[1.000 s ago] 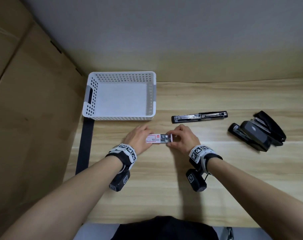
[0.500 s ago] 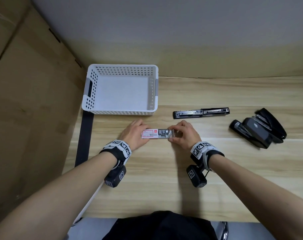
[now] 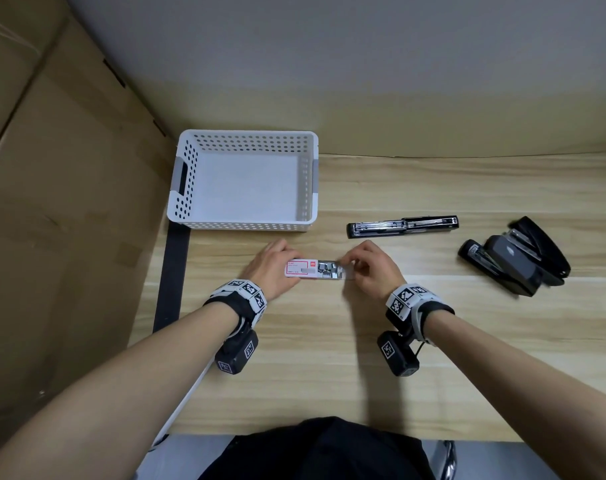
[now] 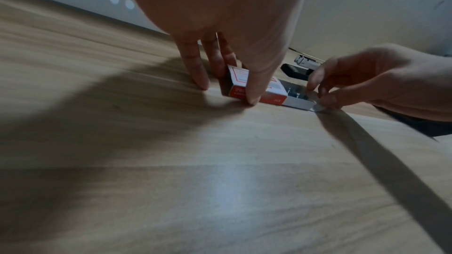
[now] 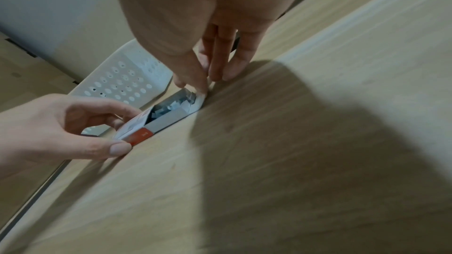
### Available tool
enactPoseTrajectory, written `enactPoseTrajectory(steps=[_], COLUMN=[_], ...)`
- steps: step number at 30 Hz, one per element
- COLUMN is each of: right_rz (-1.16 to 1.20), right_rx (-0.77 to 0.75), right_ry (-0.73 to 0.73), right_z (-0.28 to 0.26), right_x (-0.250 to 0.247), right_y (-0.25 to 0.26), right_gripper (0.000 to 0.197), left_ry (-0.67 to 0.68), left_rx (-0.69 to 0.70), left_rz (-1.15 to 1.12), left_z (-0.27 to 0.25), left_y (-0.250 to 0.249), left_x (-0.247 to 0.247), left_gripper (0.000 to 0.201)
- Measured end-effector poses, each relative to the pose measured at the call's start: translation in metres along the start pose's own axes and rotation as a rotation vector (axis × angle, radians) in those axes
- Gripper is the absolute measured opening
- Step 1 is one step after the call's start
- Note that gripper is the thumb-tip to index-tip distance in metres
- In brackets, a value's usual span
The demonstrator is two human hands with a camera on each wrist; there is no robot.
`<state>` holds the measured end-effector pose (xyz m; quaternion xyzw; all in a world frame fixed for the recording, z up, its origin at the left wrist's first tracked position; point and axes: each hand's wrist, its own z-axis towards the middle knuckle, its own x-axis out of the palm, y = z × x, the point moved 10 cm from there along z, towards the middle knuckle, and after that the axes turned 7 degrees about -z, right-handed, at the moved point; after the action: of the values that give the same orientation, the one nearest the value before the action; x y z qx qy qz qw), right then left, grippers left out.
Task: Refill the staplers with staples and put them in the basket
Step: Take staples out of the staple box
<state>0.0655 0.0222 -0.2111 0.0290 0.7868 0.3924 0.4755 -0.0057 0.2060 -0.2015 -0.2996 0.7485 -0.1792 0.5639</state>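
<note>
While half-open, both hands (image 3: 325, 268) on staple box (image 3: 299, 268).

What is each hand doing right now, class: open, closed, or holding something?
Left hand: fingers grip the staple box sleeve.
Right hand: fingers pinch the inner tray, slid partly out.

Perforated plastic basket (image 3: 308, 174), wood-grain table (image 3: 329, 375)

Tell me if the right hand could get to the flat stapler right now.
Probably yes, once it lets go. The flat stapler lies open on bare table just beyond the right hand, nothing between them. But that hand now pinches the tray of the staple box, which the left hand steadies.
</note>
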Motion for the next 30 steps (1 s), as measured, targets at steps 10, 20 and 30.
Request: enactPoseTrajectory(steps=[10,20,30], right_rz=[-0.072,-0.296,-0.368], right_rx=[0.079,0.054,-0.004], right_ry=[0.033,0.131,0.132], right_z=[0.004,0.003,0.001], right_x=[0.004,0.014,0.01], right_y=[0.009,0.017,0.03], right_gripper=[0.007,0.012,0.007], left_ry=[0.005,0.03,0.072], left_rx=[-0.029,-0.049,-0.075], left_rz=[0.036,0.082,0.119], left_z=[-0.001,0.0,0.003], left_y=[-0.001,-0.006,-0.007], left_x=[0.003,0.004,0.007], left_gripper=[0.027,0.024,0.023])
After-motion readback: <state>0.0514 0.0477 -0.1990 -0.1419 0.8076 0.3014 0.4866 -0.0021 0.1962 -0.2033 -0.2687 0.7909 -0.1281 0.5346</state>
